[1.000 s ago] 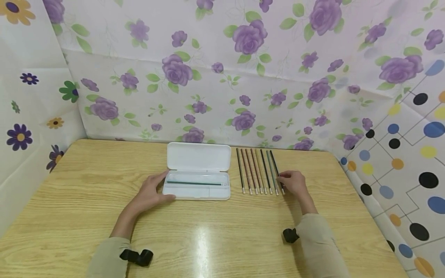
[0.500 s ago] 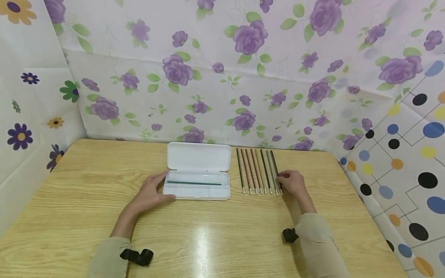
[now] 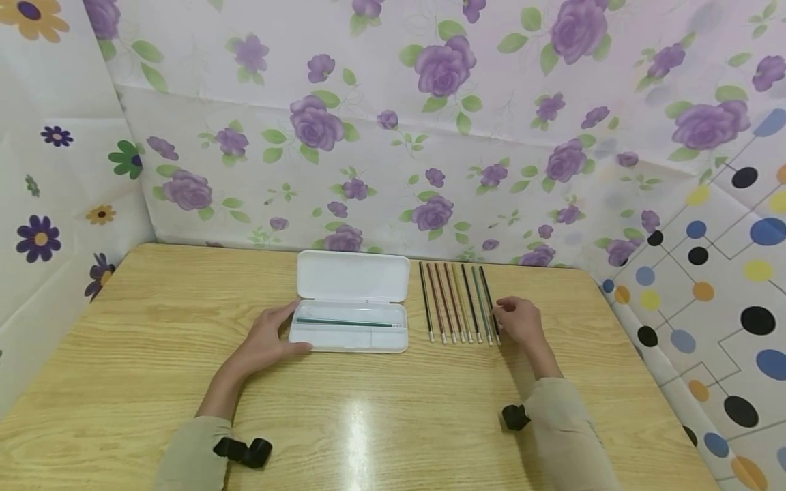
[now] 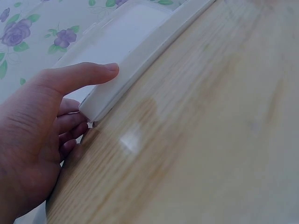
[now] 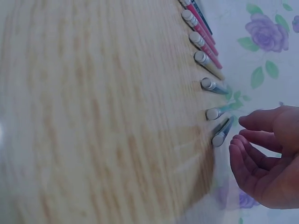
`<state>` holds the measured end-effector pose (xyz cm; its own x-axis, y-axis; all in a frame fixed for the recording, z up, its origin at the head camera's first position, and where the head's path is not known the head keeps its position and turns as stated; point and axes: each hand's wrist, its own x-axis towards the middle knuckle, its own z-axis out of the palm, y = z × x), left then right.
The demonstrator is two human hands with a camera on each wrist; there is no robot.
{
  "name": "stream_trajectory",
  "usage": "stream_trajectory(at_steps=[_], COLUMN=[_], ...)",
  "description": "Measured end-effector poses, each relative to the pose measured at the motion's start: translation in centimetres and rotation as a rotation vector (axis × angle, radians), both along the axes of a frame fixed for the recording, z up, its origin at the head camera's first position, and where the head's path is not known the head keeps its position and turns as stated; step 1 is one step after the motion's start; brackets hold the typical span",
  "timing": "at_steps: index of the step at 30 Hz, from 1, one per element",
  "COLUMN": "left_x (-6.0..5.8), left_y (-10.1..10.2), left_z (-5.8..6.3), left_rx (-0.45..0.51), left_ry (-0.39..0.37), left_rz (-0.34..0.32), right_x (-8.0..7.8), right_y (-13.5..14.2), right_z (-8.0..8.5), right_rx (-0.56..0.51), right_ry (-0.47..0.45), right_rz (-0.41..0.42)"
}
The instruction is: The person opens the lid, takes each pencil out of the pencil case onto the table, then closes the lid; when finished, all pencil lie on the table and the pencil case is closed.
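Note:
A white pencil case (image 3: 346, 340) lies with its lid up in the middle of the table. One green pencil (image 3: 344, 322) rests lengthwise inside it. My left hand (image 3: 265, 343) holds the case's left end, thumb on the front wall and fingers round the side, as the left wrist view also shows. To the right of the case, several pencils (image 3: 457, 307) lie side by side in a row, white eraser ends toward me. Beside the rightmost dark pencil (image 5: 223, 132) is my right hand (image 3: 519, 319), fingers loosely bent and a small gap visible between fingertips and pencil.
The wooden table (image 3: 393, 423) meets a flower-printed sheet (image 3: 381, 170) just behind the case and pencils. A dotted sheet (image 3: 724, 307) borders the right side. Each sleeve carries a small black wrist camera (image 3: 516, 417).
The rightmost pencil's eraser end has shifted slightly left, closer to the row. My right hand has then come off it, a little to the right. The left hand keeps its place.

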<state>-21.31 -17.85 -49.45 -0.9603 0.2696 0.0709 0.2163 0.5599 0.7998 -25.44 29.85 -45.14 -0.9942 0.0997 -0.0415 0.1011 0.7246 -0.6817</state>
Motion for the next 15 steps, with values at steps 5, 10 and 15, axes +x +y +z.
stream_trajectory(at_steps=[5, 10, 15], left_x=[0.1, 0.1, 0.2], left_y=[0.0, 0.0, 0.0], left_z=[0.0, 0.1, 0.4], left_rx=[-0.006, -0.011, -0.008], left_ry=[0.001, 0.007, 0.017], left_rz=[0.004, 0.002, -0.002], right_x=[-0.1, -0.3, -0.2], right_y=[-1.0, -2.7, -5.0], right_z=[1.0, 2.2, 3.1], right_rx=[0.039, 0.061, 0.044], right_ry=[0.048, 0.087, 0.091], right_rz=[0.02, 0.091, 0.18])
